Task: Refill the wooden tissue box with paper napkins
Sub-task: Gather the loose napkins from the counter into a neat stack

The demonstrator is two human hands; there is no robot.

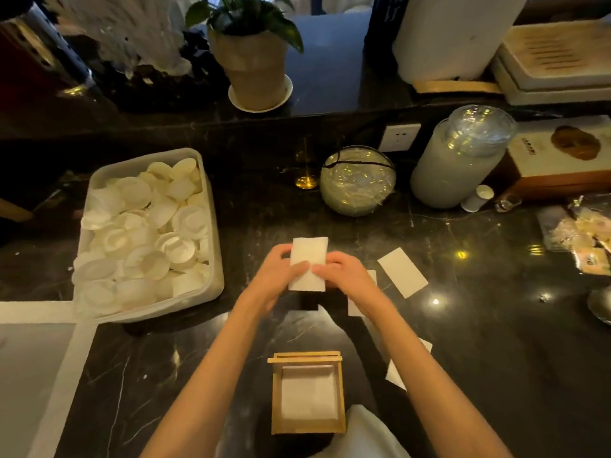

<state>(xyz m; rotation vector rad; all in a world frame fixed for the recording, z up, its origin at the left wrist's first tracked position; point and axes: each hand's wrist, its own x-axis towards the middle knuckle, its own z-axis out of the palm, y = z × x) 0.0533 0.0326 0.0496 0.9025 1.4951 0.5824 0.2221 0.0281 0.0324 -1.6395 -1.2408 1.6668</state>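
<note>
Wooden box (308,393) below napkin-pinching fingers (299,266).

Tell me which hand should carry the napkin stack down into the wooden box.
Probably either; slightly the left. Both the left hand and right hand grip the napkin stack, while the wooden box sits open between the forearms. The left thumb lies flatter across the stack.

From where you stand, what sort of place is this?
Probably a café or bar service counter, not a home kitchen. A plastic tub is heaped with white disposable lids, two wrapped stacks of clear lids stand by a wall socket, and both hands hold a stack of napkins.
</note>
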